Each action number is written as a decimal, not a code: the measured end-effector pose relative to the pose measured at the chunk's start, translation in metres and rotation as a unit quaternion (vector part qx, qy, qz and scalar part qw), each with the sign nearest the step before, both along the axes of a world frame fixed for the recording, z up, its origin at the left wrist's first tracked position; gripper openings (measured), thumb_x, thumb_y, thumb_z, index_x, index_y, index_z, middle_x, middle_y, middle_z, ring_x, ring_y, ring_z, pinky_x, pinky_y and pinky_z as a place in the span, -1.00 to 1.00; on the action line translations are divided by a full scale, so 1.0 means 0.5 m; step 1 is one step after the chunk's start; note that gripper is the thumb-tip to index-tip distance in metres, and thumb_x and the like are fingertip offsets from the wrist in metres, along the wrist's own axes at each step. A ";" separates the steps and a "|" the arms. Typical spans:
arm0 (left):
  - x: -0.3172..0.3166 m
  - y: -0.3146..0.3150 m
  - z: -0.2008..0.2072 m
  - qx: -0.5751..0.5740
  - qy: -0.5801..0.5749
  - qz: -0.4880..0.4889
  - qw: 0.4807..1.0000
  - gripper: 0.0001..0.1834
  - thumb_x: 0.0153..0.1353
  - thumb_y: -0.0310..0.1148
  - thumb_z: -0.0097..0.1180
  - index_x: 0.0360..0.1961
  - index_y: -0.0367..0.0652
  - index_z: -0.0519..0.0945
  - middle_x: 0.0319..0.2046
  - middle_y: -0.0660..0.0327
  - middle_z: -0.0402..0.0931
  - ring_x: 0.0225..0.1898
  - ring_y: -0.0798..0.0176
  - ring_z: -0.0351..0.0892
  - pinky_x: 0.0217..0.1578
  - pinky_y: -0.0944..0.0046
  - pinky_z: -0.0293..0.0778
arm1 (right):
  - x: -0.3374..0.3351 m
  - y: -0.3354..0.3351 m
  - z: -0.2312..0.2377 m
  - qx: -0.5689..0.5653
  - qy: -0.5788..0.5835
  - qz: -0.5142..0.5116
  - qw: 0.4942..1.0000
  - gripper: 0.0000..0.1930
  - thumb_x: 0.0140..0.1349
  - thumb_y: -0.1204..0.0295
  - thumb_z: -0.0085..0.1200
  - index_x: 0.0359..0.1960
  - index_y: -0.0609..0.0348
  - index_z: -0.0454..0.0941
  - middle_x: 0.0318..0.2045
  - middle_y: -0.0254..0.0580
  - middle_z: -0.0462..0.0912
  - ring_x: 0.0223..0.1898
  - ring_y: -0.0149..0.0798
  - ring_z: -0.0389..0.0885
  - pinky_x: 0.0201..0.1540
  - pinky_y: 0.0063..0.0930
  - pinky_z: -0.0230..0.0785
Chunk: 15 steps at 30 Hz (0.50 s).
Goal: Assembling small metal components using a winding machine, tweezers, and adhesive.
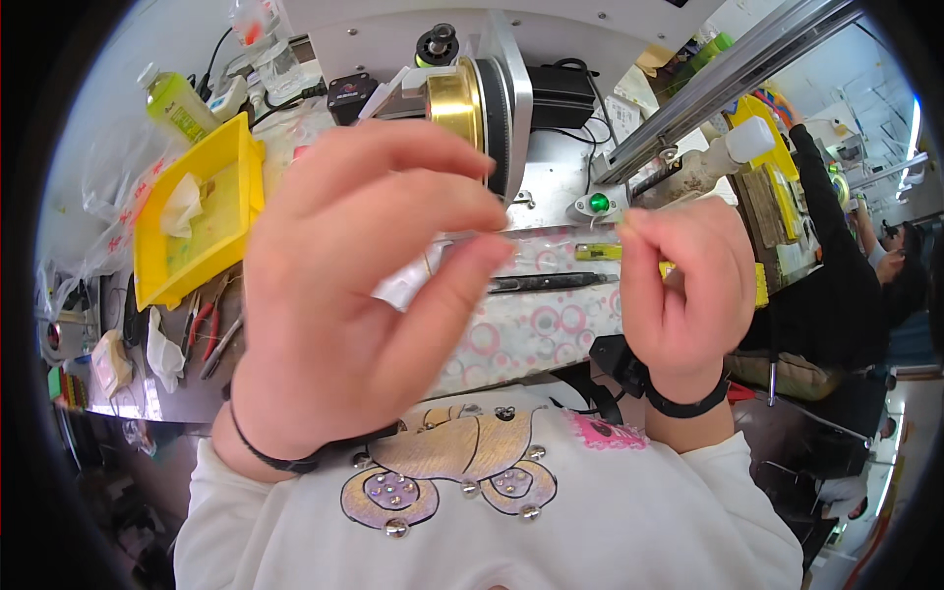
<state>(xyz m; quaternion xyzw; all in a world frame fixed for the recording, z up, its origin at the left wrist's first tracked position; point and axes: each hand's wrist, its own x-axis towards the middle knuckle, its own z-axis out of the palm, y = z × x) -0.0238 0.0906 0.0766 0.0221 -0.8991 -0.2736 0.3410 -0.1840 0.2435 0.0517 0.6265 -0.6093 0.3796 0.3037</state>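
My left hand (364, 285) is raised over the front of the bench, slightly blurred, its thumb and index fingertip close together in a pinch. Anything between those fingertips is too small to make out. To the right, my right hand (688, 280) is closed, thumb and index finger pressed together. A tiny pale bit shows at its fingertips, just beside a green lit button (599, 203). Behind my left hand stands a machine with a brass-coloured drum (455, 106) and a black-rimmed wheel. Between my hands lie a black pen-like tool (551, 282) and a yellow-green strip (598, 252).
A yellow tray (251, 162) holding tissue stands at left, with red-handled pliers (204, 324) in front. Behind it is a green-labelled bottle (177, 103). At right, a metal rail (728, 74) slants over a white-capped bottle (749, 140). Other people sit at far right.
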 end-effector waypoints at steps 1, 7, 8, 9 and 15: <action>-0.001 0.007 0.000 -0.001 0.001 0.003 1.000 -0.89 -0.01 -0.55 0.07 -0.41 -0.28 0.57 -0.23 0.05 0.51 -0.18 0.17 0.48 -0.15 0.29 0.36 | 0.008 0.007 0.004 0.004 0.012 0.011 1.000 -0.65 -0.24 0.65 0.22 -0.32 0.11 0.55 -0.51 -0.31 0.48 -0.55 -0.22 0.40 -0.53 -0.42 0.24; -0.007 0.031 -0.004 0.056 0.024 -0.084 0.995 -0.86 -0.06 -0.53 0.10 -0.41 -0.29 0.57 -0.23 0.03 0.50 -0.19 0.16 0.47 -0.15 0.29 0.35 | 0.026 0.026 0.003 -0.006 0.067 0.020 0.998 -0.56 -0.37 0.66 0.21 -0.29 0.13 0.56 -0.51 -0.33 0.43 -0.56 -0.25 0.38 -0.56 -0.46 0.21; -0.008 0.037 -0.007 0.098 0.012 -0.096 0.990 -0.87 -0.07 -0.54 0.10 -0.42 -0.29 0.57 -0.23 0.03 0.50 -0.20 0.17 0.47 -0.14 0.29 0.35 | 0.027 0.029 0.002 -0.007 0.067 0.021 0.998 -0.56 -0.37 0.66 0.21 -0.29 0.13 0.56 -0.51 -0.33 0.43 -0.56 -0.25 0.38 -0.56 -0.46 0.21; -0.010 0.042 -0.010 0.141 0.001 -0.107 0.984 -0.88 -0.07 -0.55 0.10 -0.43 -0.29 0.56 -0.23 0.04 0.49 -0.20 0.18 0.47 -0.14 0.29 0.34 | 0.027 0.031 0.001 -0.006 0.078 0.019 0.997 -0.56 -0.37 0.66 0.20 -0.29 0.13 0.56 -0.51 -0.33 0.42 -0.56 -0.25 0.37 -0.56 -0.47 0.20; -0.023 0.047 -0.016 0.128 0.006 -0.113 0.985 -0.93 -0.08 -0.59 0.08 -0.48 -0.28 0.51 -0.24 0.06 0.48 -0.22 0.20 0.45 -0.16 0.30 0.33 | 0.027 0.035 -0.004 -0.012 0.094 0.022 0.995 -0.56 -0.35 0.66 0.21 -0.28 0.14 0.56 -0.48 -0.33 0.42 -0.55 -0.26 0.36 -0.55 -0.48 0.19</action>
